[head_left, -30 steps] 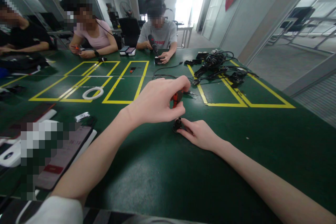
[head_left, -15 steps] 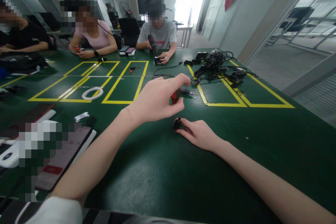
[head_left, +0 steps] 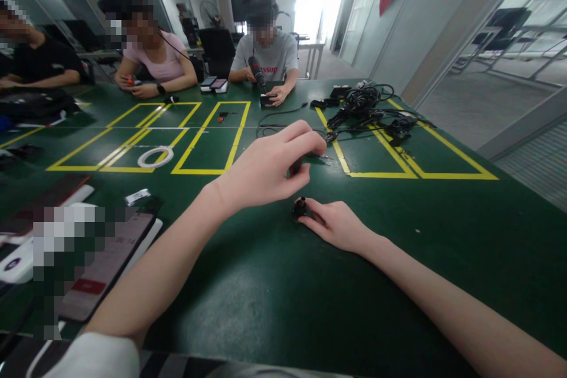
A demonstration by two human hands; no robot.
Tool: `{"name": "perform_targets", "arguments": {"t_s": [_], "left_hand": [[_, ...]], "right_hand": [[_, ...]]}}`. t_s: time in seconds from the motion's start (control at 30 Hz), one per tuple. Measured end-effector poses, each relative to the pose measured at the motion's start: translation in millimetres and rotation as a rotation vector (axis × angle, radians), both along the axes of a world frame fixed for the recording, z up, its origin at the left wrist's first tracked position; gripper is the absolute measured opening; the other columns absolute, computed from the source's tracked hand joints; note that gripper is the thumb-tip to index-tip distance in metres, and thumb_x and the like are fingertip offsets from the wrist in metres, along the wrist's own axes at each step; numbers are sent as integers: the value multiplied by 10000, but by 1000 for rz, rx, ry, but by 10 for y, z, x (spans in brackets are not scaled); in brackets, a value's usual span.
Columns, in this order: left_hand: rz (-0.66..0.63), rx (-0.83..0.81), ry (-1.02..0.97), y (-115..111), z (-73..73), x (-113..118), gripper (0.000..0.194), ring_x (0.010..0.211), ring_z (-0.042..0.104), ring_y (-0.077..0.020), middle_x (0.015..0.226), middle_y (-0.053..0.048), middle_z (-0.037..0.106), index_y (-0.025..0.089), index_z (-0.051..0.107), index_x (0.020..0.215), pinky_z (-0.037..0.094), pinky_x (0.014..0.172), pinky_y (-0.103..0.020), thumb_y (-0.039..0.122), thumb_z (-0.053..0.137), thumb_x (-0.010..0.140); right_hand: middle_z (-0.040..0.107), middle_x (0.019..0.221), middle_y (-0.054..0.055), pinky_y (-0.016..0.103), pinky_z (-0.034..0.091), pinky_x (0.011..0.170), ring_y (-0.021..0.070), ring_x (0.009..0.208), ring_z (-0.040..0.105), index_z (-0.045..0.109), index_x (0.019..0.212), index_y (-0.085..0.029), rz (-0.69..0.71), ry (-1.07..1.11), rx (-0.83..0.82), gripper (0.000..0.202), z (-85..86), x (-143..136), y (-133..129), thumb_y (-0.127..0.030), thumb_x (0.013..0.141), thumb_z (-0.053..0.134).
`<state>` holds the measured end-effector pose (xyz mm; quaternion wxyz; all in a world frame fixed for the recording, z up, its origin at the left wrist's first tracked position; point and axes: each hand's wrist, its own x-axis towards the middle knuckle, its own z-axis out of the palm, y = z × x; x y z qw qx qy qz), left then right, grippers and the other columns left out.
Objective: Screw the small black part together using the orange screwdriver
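Observation:
My left hand [head_left: 279, 162] is curled above the green table, its thumb and fingers around a small red-and-black screwdriver handle [head_left: 296, 166] that they mostly hide. Below and to the right, my right hand [head_left: 339, 223] pinches a small black part [head_left: 300, 208] between thumb and fingertips, low at the table surface. The part has a short round tube pointing up. The handle is above the part; whether a shaft links them cannot be made out.
Tangled black cables [head_left: 361, 100] lie at the back right among yellow tape outlines. A white tape roll [head_left: 155, 157] is on the left, with a phone [head_left: 104, 266] nearer. Three people sit across the table [head_left: 465, 236]; one holds a power driver [head_left: 257, 72].
The fingers of my left hand have shifted slightly around the handle, the index finger reaching further right, and less of the red shows. My right hand has hardly moved.

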<state>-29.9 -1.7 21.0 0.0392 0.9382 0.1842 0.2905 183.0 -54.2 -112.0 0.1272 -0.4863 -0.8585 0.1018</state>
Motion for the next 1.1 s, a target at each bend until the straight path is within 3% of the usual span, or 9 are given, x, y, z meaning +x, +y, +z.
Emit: {"name": "perform_targets", "arguments": {"t_s": [0.23, 0.37, 0.57, 0.87, 1.03, 1.1], "left_hand": [[2, 10, 18, -3, -3, -4, 266, 952, 679, -180, 1134, -71, 691, 190, 620, 1217, 507, 787, -262, 196, 558, 958], [-34, -7, 18, -17, 8, -7, 336, 991, 673, -192, 1167, -83, 686, 181, 639, 1215, 519, 817, -271, 143, 563, 890], [-35, 9, 10, 13, -6, -8, 344, 938, 664, -161, 1198, -98, 670, 176, 643, 1298, 507, 773, -251, 159, 532, 973], [-66, -2, 5, 19, -8, -14, 462, 935, 661, -161, 1126, -76, 679, 180, 594, 1392, 512, 817, -260, 114, 528, 939], [-61, -19, -16, 16, 5, -19, 466, 1008, 698, -190, 1217, -72, 713, 217, 555, 1419, 522, 856, -279, 218, 599, 956], [-36, -25, 4, 4, 9, -22, 418, 958, 713, -186, 1111, -48, 747, 211, 583, 1373, 514, 812, -264, 284, 622, 963]], "right_hand": [[697, 658, 15, 270, 341, 570, 222, 591, 689, 628, 1188, -159, -10, -19, 20, 216, -4, -1, -6, -331, 1069, 576], [709, 672, 20, 275, 352, 579, 225, 604, 697, 624, 1201, -168, -3, -14, 39, 230, -16, 7, -4, -348, 1076, 553], [699, 658, 4, 261, 342, 570, 205, 583, 681, 620, 1204, -179, 2, -9, 19, 235, -11, 7, 0, -364, 1087, 534], [694, 660, 7, 266, 349, 578, 213, 601, 689, 618, 1225, -177, 7, -12, 29, 249, -14, 4, -4, -364, 1087, 532], [694, 660, 6, 265, 358, 580, 212, 598, 689, 621, 1217, -179, -2, -13, 25, 247, -14, 2, 0, -366, 1088, 523], [694, 659, 7, 266, 356, 577, 214, 599, 690, 621, 1214, -177, -5, -15, 25, 248, -14, 4, 2, -366, 1085, 524]]}}
